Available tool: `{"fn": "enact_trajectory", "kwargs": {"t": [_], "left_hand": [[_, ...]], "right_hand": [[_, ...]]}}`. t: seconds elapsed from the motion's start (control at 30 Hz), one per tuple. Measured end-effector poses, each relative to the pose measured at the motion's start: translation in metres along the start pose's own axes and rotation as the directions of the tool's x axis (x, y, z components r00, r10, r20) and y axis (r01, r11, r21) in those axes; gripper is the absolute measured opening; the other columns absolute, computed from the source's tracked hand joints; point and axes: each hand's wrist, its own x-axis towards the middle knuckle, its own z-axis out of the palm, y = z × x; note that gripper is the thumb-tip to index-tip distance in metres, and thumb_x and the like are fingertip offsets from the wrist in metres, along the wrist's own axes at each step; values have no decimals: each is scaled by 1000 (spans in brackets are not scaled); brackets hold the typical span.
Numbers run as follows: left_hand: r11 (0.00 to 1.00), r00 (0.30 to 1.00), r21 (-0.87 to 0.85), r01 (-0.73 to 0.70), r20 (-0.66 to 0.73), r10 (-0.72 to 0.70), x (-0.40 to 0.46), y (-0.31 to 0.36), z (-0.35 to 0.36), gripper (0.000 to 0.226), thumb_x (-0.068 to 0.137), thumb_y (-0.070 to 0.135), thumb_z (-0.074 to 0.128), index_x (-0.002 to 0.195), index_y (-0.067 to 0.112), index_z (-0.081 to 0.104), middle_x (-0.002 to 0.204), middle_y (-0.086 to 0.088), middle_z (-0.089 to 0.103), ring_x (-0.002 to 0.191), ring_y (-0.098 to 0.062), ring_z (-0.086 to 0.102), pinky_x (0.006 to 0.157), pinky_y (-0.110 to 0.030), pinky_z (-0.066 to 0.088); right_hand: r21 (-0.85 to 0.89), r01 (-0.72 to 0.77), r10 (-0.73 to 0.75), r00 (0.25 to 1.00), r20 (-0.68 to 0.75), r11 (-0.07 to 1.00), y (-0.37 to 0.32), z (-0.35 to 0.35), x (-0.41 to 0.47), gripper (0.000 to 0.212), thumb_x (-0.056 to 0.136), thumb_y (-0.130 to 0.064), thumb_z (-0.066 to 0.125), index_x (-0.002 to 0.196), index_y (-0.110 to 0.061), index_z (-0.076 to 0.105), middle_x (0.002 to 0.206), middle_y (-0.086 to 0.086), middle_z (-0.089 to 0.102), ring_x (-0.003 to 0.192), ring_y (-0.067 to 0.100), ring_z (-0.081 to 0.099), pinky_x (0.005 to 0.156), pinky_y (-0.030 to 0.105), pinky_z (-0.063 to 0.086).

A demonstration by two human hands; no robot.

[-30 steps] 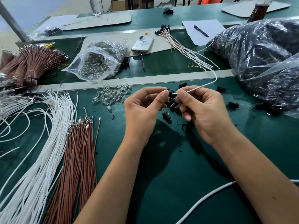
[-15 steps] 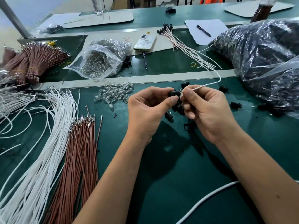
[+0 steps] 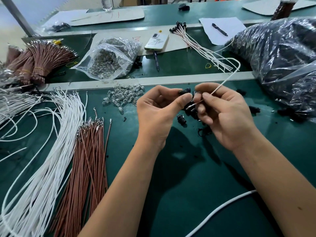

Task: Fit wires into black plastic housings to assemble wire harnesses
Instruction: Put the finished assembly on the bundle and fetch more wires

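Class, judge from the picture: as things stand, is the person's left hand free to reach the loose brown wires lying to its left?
Probably not yet: the left hand pinches a black housing. The path itself looks open; only bare green mat lies between it and the brown wires.

Bare mat (image 3: 196,177) below; white wires (image 3: 51,142), brown wires (image 3: 89,151) crowd left

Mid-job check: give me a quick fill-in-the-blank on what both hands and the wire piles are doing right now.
1. The left hand pinches a black ____.
2. The right hand holds a single wire whose colour is ____.
3. On the green table, the brown wires lie to the ____ of the white wire pile.
4. The phone lies beside a clear ____ of small parts.

Missing words: housing; white; right; bag
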Motion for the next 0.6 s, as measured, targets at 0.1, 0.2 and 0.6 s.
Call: {"fn": "enact_trajectory", "kwargs": {"t": [0.1,0.2,0.6], "left_hand": [[999,1000,36,-6,27,5,-1,-2,1,22,71,-6,85,74,6,66,80,-15,75,74,-26,69,73,-37,57],[998,998,68,-10,68,5,-1,-3,-1,23,70,-4,85,73,9,67,81,-13,76,74,-25,70,73,-38,58],[997,986,73,37,159,-48,1,-1,-5,15,90,5,70,75,9,70,69,-4,74,56,-12,63,55,-21,51]], "right_hand": [[-35,-42,45,995,88,999,4,5,-3,17,103,-11,52,104,-3,67,73,6,65,54,12,50,39,19,35],[-60,-23,28,995,91,998,5,6,-4,18,91,-24,64,94,-6,66,69,5,60,51,11,47,38,18,33],[4,-130,128,980,151,992,-2,1,-4,18,90,-20,62,92,-1,61,71,4,58,52,5,45,36,12,32]]}}
